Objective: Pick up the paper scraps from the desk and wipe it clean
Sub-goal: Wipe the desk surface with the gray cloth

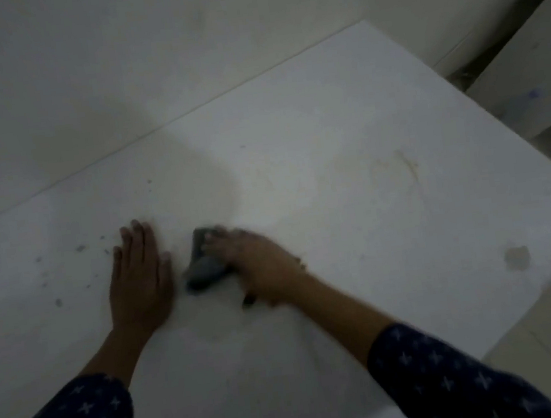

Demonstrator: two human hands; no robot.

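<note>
Tiny grey paper scraps (pixel 81 248) lie scattered on the left of the white surface (pixel 326 127), which shows a yellowish smear and a round dull spot at right, while a crumpled grey cloth (pixel 204 272) sits mid-surface, gripped by the right hand (pixel 260 265).

- Dim, grey, low-contrast light throughout.
- The desk (pixel 335 202) is brightest at its far right; a broad soft shadow darkens its left and the wall (pixel 48 97).
- Motion blur smears the right hand (pixel 260 265) and the grey cloth (pixel 202 274) it grips; the left hand (pixel 138 283) looks sharper.
- Straight edges bow near the borders; everything is soft.
</note>
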